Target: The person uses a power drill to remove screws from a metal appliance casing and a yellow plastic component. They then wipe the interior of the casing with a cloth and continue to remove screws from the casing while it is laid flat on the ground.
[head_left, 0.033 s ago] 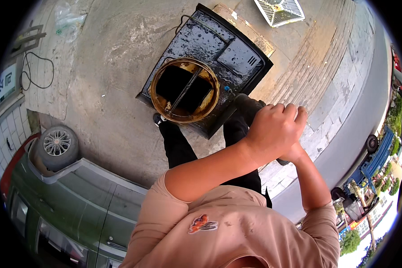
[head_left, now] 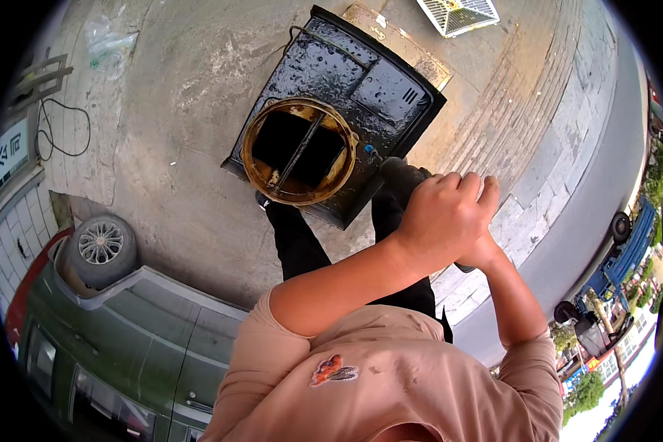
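A black power drill (head_left: 404,179) points away from me toward the greasy black range hood (head_left: 302,66) lying on the ground. My left hand (head_left: 446,214) is wrapped over the drill's rear and over my right hand. Of my right hand (head_left: 482,253), only the part near the wrist shows; its fingers are hidden under the left, around the drill's grip. The drill's blue tip (head_left: 370,149) is close to the right side of the round, rust-brown collar (head_left: 254,173) on the hood. A crossbar (head_left: 298,155) spans the dark opening in that collar. Whether the tip touches a screw cannot be made out.
My feet stand at the hood's near edge. A cord (head_left: 331,46) lies over the hood. Beyond it is a white slatted grille (head_left: 460,16). A green vehicle (head_left: 136,331) with its wheel (head_left: 102,243) is at the left, and a clear plastic bag (head_left: 109,44) lies far left.
The view has shifted slightly. My hands and the drill stay almost in place, with the tip still beside the collar's right side.
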Demonstrator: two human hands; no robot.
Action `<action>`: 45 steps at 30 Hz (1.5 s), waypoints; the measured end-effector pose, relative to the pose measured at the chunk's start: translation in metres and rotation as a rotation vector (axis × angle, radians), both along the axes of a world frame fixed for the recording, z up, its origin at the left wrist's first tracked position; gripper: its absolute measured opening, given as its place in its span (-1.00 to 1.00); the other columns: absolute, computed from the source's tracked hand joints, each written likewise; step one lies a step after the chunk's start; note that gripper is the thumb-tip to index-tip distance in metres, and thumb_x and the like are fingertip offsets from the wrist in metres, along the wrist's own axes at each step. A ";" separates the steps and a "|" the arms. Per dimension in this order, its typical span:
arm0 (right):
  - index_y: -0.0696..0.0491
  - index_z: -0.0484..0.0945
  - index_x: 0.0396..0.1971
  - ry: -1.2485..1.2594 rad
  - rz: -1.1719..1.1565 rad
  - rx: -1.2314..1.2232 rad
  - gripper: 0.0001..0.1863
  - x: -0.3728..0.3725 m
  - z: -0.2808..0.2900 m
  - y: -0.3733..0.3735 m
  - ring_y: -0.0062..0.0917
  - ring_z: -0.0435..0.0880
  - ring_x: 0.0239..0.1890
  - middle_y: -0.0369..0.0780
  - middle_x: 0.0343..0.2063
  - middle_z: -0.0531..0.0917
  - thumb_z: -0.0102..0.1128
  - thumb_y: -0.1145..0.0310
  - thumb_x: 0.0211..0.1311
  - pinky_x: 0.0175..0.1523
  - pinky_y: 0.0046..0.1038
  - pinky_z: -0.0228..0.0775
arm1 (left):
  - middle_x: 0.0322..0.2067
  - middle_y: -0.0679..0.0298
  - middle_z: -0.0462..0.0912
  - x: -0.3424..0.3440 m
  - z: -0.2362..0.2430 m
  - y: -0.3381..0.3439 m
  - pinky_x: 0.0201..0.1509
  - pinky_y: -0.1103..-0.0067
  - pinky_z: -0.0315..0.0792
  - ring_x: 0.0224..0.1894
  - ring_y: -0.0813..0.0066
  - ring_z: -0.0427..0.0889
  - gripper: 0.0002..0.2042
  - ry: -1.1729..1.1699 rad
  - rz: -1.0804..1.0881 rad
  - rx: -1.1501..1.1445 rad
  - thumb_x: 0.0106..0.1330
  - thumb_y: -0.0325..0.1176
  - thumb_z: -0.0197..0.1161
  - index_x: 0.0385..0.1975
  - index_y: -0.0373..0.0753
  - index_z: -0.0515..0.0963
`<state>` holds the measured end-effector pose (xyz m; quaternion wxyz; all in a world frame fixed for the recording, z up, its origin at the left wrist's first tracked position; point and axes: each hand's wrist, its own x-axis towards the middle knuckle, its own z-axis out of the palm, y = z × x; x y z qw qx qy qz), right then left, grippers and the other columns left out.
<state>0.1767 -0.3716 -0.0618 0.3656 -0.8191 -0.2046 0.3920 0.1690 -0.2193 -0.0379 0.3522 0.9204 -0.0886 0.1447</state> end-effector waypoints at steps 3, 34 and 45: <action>0.08 0.58 -0.26 0.075 0.022 -0.176 -0.72 -0.032 0.026 -0.034 0.01 0.64 -0.24 0.00 -0.30 0.67 0.31 0.28 0.03 -0.20 -0.10 0.49 | -0.55 0.34 0.47 -0.036 0.012 -0.038 -0.39 0.57 0.47 -0.48 0.41 0.56 -0.71 0.190 -0.060 -0.057 0.06 -0.31 0.41 -0.20 -0.18 0.65; 0.15 0.52 -0.16 0.109 -0.089 -0.052 -0.59 -0.060 -0.051 -0.059 -0.16 0.66 -0.50 -0.08 -0.54 0.63 0.30 0.31 -0.04 -0.36 -0.23 0.51 | -0.46 0.23 0.64 -0.038 -0.040 -0.054 -0.41 0.49 0.53 -0.46 0.32 0.64 -0.72 0.337 -0.252 -0.041 0.04 -0.57 0.41 -0.21 -0.35 0.62; 0.17 0.52 -0.23 0.114 -0.082 -0.084 -0.64 -0.050 -0.043 -0.047 -0.16 0.67 -0.52 -0.05 -0.54 0.65 0.30 0.33 -0.06 -0.39 -0.24 0.51 | -0.48 0.20 0.63 -0.034 -0.037 -0.043 -0.45 0.46 0.49 -0.50 0.30 0.61 -0.71 0.329 -0.190 -0.104 0.05 -0.59 0.40 -0.18 -0.34 0.61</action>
